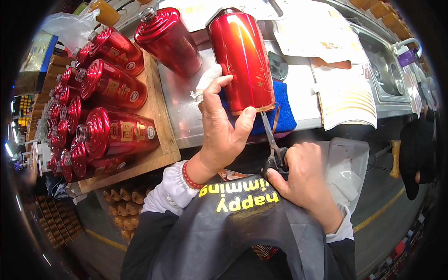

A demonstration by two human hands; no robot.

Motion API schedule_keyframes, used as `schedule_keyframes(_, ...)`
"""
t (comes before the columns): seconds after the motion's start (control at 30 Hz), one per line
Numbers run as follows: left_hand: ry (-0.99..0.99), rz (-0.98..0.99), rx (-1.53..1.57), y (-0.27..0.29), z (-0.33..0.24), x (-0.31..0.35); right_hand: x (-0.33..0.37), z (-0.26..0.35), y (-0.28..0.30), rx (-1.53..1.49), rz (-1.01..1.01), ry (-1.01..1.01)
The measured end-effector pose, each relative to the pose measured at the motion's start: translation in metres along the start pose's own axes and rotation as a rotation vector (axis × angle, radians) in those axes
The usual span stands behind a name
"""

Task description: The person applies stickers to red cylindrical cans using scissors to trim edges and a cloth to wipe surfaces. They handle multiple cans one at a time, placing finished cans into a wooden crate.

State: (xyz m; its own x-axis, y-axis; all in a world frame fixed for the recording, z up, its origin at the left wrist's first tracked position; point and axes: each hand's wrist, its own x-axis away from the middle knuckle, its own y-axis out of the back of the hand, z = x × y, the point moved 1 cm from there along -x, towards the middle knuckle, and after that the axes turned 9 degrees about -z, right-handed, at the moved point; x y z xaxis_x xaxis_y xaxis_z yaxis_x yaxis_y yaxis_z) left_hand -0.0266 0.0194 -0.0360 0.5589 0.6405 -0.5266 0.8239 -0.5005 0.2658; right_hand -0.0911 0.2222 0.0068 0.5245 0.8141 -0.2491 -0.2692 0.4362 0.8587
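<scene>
A glossy red bottle (242, 60) with gold star decoration leans over a folded blue cloth (284, 112) in front of me. My left hand (221, 128) is closed on the bottle's near left side, index finger along its wall and thumb at its near edge; the other fingers are partly hidden. Beside that index finger shows a white crumpled piece (209, 78), whose kind I cannot make out. My right hand (301, 172) grips the dark handles of metal scissors (270, 135). Their blade tips reach the bottle's near edge, beside a thin brownish strip (276, 116).
Another red bottle (170, 42) stands on the metal counter (175, 105). Several more red bottles (116, 133) crowd a wooden board (161, 140) at left. Papers (345, 98) and a sink (387, 70) are at right. A translucent bin (345, 168) sits below the counter.
</scene>
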Motion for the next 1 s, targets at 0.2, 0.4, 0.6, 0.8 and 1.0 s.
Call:
schedule_keyframes(0.2,-0.039,-0.001,-0.029,0.0005,-0.0026,-0.0026,-0.0017,0.0046,0.0021,0.065,-0.015,0.011)
schedule_keyframes(0.4,0.003,0.018,-0.007,0.0008,-0.0018,-0.0013,-0.0016,0.0068,0.0021,0.097,-0.023,0.012)
schedule_keyframes(0.6,-0.016,0.008,0.012,-0.001,0.0022,-0.0002,-0.0013,0.0081,0.0019,0.106,-0.022,0.01)
schedule_keyframes(0.8,-0.031,0.016,-0.032,0.0001,-0.0011,-0.0008,-0.0009,0.0083,0.0019,0.105,-0.02,0.009)
schedule_keyframes(1.0,-0.024,0.017,-0.029,-0.0001,-0.0027,-0.001,-0.0001,0.0068,0.0008,0.098,-0.041,0.014)
